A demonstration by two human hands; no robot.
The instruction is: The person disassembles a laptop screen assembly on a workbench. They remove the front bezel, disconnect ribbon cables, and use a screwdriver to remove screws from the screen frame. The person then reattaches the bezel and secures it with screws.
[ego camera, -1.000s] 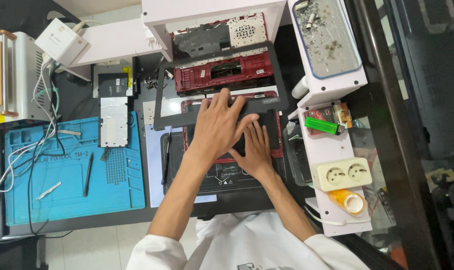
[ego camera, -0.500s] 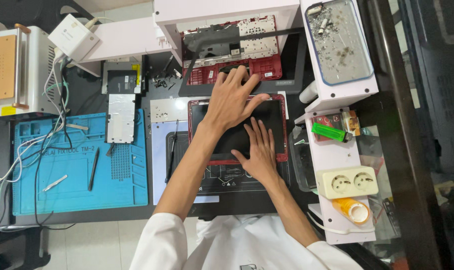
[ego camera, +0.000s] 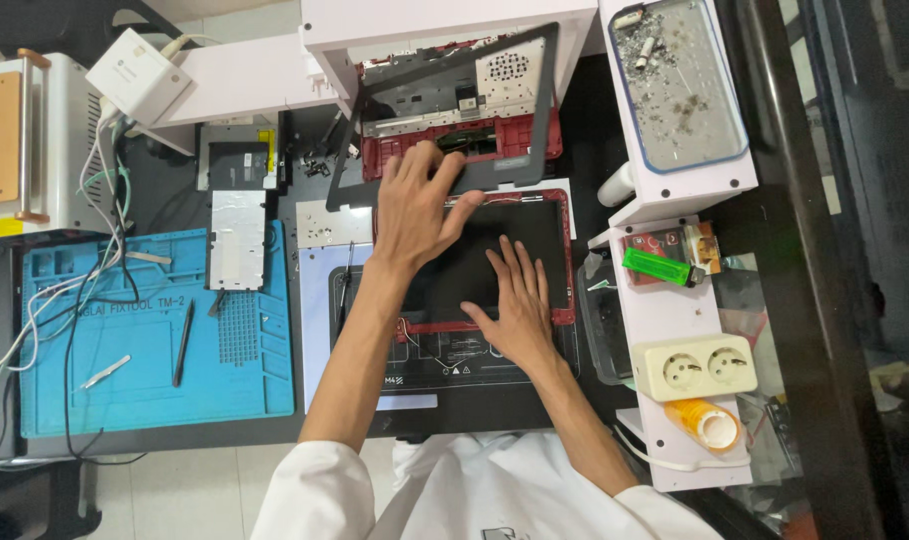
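Looking down from a head-worn camera, a person in white sleeves works at a dark bench crowded with laptop parts. The left hand point(ego camera: 414, 205) reaches up to about 12 o'clock from the body, its fingers clamped on the lower edge of a thin black screen bezel frame point(ego camera: 546, 105), with the thumb stretched out toward 3 o'clock under that edge. The frame is tilted, its far side lifted over a red laptop chassis point(ego camera: 429, 150) that lies at 12 o'clock. The right hand point(ego camera: 519, 305) lies flat, fingers spread apart and holding nothing, pressing on the dark display panel point(ego camera: 459, 270), which is edged in red and sits in the middle of the bench, just below the frame.

At 9 o'clock is a blue repair mat point(ego camera: 144, 340) with a black stylus-like tool point(ego camera: 183, 343) on it and loose cables crossing it. Just above the mat's right end rests a silver-foiled rectangular part point(ego camera: 237, 240). At 3 o'clock, a white shelf unit point(ego camera: 664, 310) carries a green lighter point(ego camera: 657, 267), a cream double socket point(ego camera: 699, 367) and, toward 4 o'clock, an orange bottle point(ego camera: 704, 423) lying on its side. At 1 o'clock, a clear tray point(ego camera: 679, 85) holds scattered small screws.
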